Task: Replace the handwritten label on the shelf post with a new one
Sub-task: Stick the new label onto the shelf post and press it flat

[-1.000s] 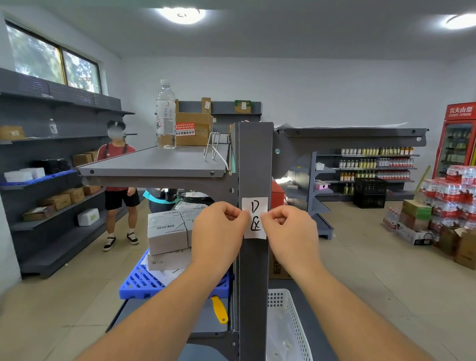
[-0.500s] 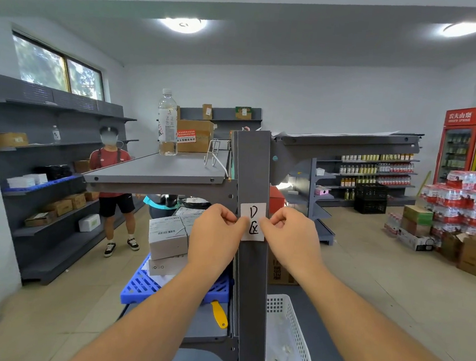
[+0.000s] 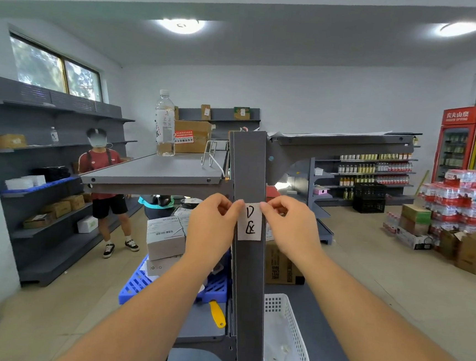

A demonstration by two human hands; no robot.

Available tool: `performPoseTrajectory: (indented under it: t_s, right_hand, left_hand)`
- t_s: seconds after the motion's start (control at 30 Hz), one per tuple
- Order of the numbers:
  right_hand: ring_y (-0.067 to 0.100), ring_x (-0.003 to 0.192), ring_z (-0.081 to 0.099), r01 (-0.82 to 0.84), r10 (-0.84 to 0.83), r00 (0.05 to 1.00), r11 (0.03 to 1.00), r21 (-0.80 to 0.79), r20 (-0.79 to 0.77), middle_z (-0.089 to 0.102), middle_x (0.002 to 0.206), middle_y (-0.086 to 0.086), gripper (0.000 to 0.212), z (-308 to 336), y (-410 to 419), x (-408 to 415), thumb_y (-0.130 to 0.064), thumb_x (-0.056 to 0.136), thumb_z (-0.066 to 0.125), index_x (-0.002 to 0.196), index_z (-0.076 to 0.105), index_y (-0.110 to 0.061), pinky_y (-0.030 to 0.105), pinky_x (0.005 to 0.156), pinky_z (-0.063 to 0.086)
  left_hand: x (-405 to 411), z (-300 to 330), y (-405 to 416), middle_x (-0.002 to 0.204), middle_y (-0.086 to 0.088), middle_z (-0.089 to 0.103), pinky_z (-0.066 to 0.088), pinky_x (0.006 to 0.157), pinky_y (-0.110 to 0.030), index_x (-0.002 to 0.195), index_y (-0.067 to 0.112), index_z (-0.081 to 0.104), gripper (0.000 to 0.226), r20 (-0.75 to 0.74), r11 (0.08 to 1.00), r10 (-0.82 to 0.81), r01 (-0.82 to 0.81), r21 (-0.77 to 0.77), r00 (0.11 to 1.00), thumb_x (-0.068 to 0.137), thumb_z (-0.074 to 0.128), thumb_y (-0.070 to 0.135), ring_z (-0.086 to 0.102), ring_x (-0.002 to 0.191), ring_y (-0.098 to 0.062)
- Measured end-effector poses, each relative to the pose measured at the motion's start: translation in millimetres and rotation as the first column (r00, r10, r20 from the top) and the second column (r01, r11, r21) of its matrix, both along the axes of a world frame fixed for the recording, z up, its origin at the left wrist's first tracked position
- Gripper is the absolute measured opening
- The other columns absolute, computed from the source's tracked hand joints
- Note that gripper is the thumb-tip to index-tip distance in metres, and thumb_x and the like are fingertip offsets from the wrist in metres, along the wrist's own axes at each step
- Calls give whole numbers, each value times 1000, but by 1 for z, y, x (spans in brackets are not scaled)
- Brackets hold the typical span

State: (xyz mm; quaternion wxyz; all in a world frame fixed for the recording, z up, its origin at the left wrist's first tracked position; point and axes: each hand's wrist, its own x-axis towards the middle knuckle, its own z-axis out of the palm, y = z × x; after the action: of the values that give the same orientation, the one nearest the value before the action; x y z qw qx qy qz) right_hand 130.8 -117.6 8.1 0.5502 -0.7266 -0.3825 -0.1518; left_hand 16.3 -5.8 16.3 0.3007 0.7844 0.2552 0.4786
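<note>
Shelving (image 3: 60, 162) lines the wall far left of the fingers, with boxes on it, and a person (image 3: 102, 185) in a red shirt stands in front of it. Nearer, a grey shelf (image 3: 157, 173) runs in from the left and ends just above the left fingers; a bottle (image 3: 165, 125) stands upright on it. Below the left forearm lie a blue pallet (image 3: 135, 283) and a yellow tool (image 3: 216, 313).

The left hand (image 3: 212, 230) has its fingers (image 3: 236, 206) pressed together at the label's upper left corner — pinching or pushing on it, I cannot tell which. The label (image 3: 250, 221), white paper with black handwriting, sits flat on the front of the post (image 3: 251, 167), between the two sets of fingers. The right hand (image 3: 293, 228) mirrors this, its fingers (image 3: 266, 206) closed at the upper right corner.

Below the right forearm, just right of the post, is a white basket (image 3: 299, 355). Far right of the fingers stand stacked bottle packs (image 3: 460, 197) — and behind them a red cooler (image 3: 456, 142).
</note>
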Motion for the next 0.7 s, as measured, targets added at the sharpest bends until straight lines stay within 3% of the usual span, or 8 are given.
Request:
performPoseTrajectory:
  t_s: [0.1,0.23,0.3,0.43,0.63,0.7]
  right_hand:
    - [3,75,63,-31,32,999,999,22,-27,70,82,-8,22,-2,1,2,-42,97,65,96,74,-21,19,65,47]
    - [4,69,58,-37,40,997,999,38,-62,66,79,-6,22,-7,6,2,-42,94,70,94,70,-20,17,62,44]
    - [4,69,57,-42,44,997,999,31,-58,66,80,-5,22,-10,6,3,-42,94,70,94,70,-20,16,62,43]
    - [10,72,60,-71,71,997,997,-18,-24,67,81,-2,21,-24,1,6,-41,92,72,91,68,-21,23,66,50]
    - [6,66,54,-79,83,996,990,-114,31,66,78,-1,20,-41,-5,9,-36,90,76,82,65,-22,21,63,46]
    - [6,67,55,-85,92,995,988,-131,47,66,78,-2,19,-45,-6,10,-35,89,77,84,65,-23,21,64,48]
  left_hand:
    - [-3,-2,1,77,8,69,52,50,-15,87,20,63,28,-22,1000,-6,6,20,1000,99,59,45,67,72,-2]
    - [0,-8,7,74,5,71,60,60,-35,80,25,63,30,-37,999,-4,6,54,999,91,66,52,68,70,-11]
    - [0,-14,9,73,6,71,60,61,-36,80,24,63,31,-64,998,-4,9,66,998,91,67,53,68,69,-11]
    - [-4,-26,13,68,7,67,49,56,-23,83,22,65,31,-133,990,14,5,144,991,91,68,52,64,64,-9]
    - [-9,-46,21,69,10,67,42,55,-17,86,23,66,29,-211,987,8,26,158,977,90,69,51,62,65,-4]
    - [-10,-52,24,71,11,68,48,58,-19,86,25,66,27,-218,987,0,35,158,976,90,69,51,64,68,-5]
